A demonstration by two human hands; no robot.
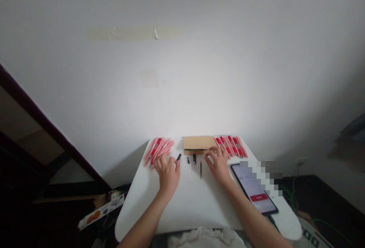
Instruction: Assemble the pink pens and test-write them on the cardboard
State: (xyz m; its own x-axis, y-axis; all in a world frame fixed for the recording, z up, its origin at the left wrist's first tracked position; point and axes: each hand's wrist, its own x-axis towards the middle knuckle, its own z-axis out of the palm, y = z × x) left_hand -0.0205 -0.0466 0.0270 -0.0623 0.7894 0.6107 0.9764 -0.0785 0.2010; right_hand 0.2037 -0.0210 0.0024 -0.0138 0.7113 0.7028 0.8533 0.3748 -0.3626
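Observation:
My left hand (168,172) is closed, thumb and forefinger pinching a small black piece (178,157), perhaps a pen part. It is beside the left pile of pink and red pens (159,149), its outer fingers close to them. My right hand (219,164) is over the table by the cardboard box (198,142), fingers curved and apart, with nothing visible in them. Its fingertips are close to the right group of pens (231,146). Between my hands lie a tiny black tip (188,160), a short black cylinder (194,159) and a thin dark refill-like stick (201,169).
The white table (188,210) stands against a pale wall (182,69). A phone (253,191) with a lit screen lies at the right, near my right forearm, a cable at its lower end. Green cables (291,198) and a printed carton (102,212) are beside the table.

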